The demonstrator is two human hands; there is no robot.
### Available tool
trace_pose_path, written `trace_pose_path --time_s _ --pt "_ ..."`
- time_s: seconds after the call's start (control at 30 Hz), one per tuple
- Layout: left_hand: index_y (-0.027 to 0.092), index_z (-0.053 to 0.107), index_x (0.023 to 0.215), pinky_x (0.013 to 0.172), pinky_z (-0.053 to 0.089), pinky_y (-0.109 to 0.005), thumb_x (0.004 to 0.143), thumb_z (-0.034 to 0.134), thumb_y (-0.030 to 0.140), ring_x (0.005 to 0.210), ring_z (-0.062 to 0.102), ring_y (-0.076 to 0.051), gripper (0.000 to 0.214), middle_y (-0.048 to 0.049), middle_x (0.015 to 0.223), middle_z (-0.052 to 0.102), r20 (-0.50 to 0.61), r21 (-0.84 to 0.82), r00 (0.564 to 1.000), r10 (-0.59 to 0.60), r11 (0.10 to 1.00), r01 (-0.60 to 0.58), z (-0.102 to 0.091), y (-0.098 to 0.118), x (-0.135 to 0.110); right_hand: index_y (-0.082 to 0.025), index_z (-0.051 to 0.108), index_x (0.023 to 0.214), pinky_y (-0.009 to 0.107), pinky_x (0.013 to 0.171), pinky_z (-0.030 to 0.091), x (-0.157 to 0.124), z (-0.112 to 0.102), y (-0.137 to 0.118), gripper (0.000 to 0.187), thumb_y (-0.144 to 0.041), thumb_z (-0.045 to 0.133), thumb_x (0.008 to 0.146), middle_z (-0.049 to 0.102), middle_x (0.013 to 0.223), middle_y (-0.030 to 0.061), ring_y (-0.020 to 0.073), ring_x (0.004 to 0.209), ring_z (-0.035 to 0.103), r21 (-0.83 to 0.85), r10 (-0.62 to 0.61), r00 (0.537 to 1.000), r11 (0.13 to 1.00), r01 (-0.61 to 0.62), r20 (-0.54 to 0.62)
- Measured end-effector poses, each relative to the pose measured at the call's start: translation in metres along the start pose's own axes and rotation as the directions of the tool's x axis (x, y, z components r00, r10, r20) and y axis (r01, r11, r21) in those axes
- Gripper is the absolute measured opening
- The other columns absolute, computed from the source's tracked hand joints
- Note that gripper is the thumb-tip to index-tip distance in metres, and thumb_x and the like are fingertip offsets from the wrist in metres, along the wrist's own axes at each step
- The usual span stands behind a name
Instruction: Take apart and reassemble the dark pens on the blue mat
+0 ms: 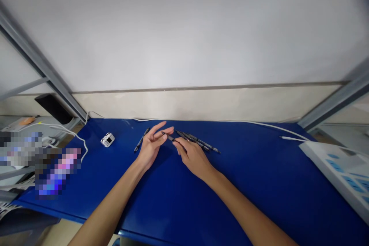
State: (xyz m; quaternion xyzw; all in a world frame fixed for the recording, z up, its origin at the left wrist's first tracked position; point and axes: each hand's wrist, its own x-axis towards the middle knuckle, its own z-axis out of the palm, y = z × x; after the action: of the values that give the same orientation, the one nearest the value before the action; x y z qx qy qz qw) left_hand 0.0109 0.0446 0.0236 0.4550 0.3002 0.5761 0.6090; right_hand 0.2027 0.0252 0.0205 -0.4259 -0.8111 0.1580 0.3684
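Both my hands meet over a blue table top (pixel 259 184). My right hand (pixel 193 156) pinches a dark pen (pixel 168 136) at its near end, fingers closed round it. My left hand (pixel 152 144) has its fingers stretched out, the tips touching the same pen's far end. Right behind my right hand lies a bunch of several dark pens (pixel 198 142), side by side. One more dark pen (pixel 141 140) lies alone just left of my left hand.
A small white device (pixel 107 139) sits at the back left of the table. A white cable (pixel 259 125) runs along the back edge by the wall. A white tray with blue labels (pixel 340 173) stands at the right. Clutter and cables fill the left side.
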Motion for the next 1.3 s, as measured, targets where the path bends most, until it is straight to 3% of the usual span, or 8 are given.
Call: trace_pose_path --time_s 0.23,0.4,0.7,0.8,0.97,1.1,1.2,1.3 --pt "0.018 0.077 0.099 0.099 0.052 -0.037 0.081 0.086 0.034 0.098 0.073 -0.022 0.026 -0.0096 0.103 0.079 -0.084 0.057 0.996 -0.035 0.998 0.040 -0.005 -0.006 0.001 -0.024 0.062 0.102 0.032 0.075 0.047 -0.001 0.000 0.000 0.026 -0.036 0.041 0.110 0.069 0.087 0.0046 0.0225 0.080 0.066 0.022 0.005 1.000 1.000 -0.005 -0.007" --pt "0.021 0.071 0.128 0.106 0.049 -0.040 0.082 0.085 0.032 0.122 0.067 -0.027 0.050 -0.0132 0.126 0.075 0.017 -0.015 1.000 -0.019 1.000 0.019 -0.001 0.000 0.000 -0.023 0.062 0.100 0.031 0.072 0.045 -0.002 0.002 0.001 0.029 -0.037 0.040 0.111 0.069 0.085 0.0044 0.0215 0.076 0.066 0.036 0.012 1.000 0.999 -0.012 0.011" --pt "0.015 0.079 0.103 0.095 0.055 -0.038 0.084 0.082 0.040 0.100 0.073 -0.024 0.031 -0.0141 0.111 0.079 -0.027 0.084 0.999 -0.039 0.996 0.042 -0.007 -0.003 0.002 -0.022 0.064 0.081 0.029 0.063 0.039 0.002 0.001 -0.003 0.035 -0.040 0.049 0.108 0.061 0.068 -0.0007 0.0163 0.062 0.057 0.308 0.112 0.992 0.943 -0.125 0.061" --pt "0.016 0.079 0.105 0.099 0.054 -0.040 0.085 0.081 0.039 0.105 0.073 -0.026 0.031 -0.0146 0.114 0.079 -0.030 0.050 0.999 -0.028 0.998 0.029 -0.007 0.000 0.003 -0.022 0.066 0.090 0.028 0.056 0.037 0.004 -0.004 -0.005 0.026 -0.044 0.059 0.103 0.062 0.067 -0.0023 0.0138 0.057 0.053 0.549 0.189 0.975 0.806 -0.222 0.117" --pt "0.017 0.080 0.105 0.101 0.053 -0.043 0.082 0.083 0.041 0.109 0.072 -0.029 0.033 -0.0147 0.115 0.078 -0.056 0.131 0.998 -0.009 0.991 0.016 -0.006 -0.001 -0.001 -0.021 0.069 0.104 0.026 0.046 0.033 0.011 -0.016 0.004 0.026 -0.044 0.073 0.094 0.068 0.079 0.0013 0.0104 0.051 0.047 0.879 0.318 0.940 0.404 -0.253 0.125" --pt "0.019 0.078 0.109 0.097 0.054 -0.042 0.085 0.079 0.048 0.105 0.073 -0.029 0.037 -0.0139 0.110 0.079 -0.046 0.297 0.998 0.044 0.954 -0.028 0.005 0.003 -0.007 -0.019 0.070 0.088 0.025 0.061 0.048 0.018 -0.020 0.013 0.027 -0.043 0.082 0.088 0.061 0.078 -0.0006 0.0118 0.069 0.056 0.979 0.486 0.874 0.176 -0.103 0.004" --pt "0.021 0.074 0.111 0.094 0.054 -0.038 0.088 0.074 0.051 0.099 0.072 -0.024 0.037 -0.0105 0.105 0.078 -0.092 0.400 0.981 0.171 0.909 -0.121 0.018 0.014 -0.020 -0.021 0.066 0.085 0.034 0.083 0.055 0.020 -0.024 0.016 0.031 -0.046 0.084 0.085 0.065 0.092 0.0016 0.0179 0.090 0.065 0.996 0.484 0.872 0.008 -0.088 0.074" --pt "0.023 0.074 0.100 0.080 0.055 -0.035 0.092 0.069 0.053 0.080 0.069 -0.020 0.032 -0.0062 0.085 0.074 -0.099 0.492 0.971 0.216 0.859 -0.141 0.031 0.019 -0.057 -0.022 0.063 0.087 0.033 0.075 0.056 0.020 -0.030 0.017 0.030 -0.044 0.084 0.086 0.054 0.072 -0.0046 0.0140 0.070 0.059 0.987 0.433 0.891 -0.130 -0.091 0.139"
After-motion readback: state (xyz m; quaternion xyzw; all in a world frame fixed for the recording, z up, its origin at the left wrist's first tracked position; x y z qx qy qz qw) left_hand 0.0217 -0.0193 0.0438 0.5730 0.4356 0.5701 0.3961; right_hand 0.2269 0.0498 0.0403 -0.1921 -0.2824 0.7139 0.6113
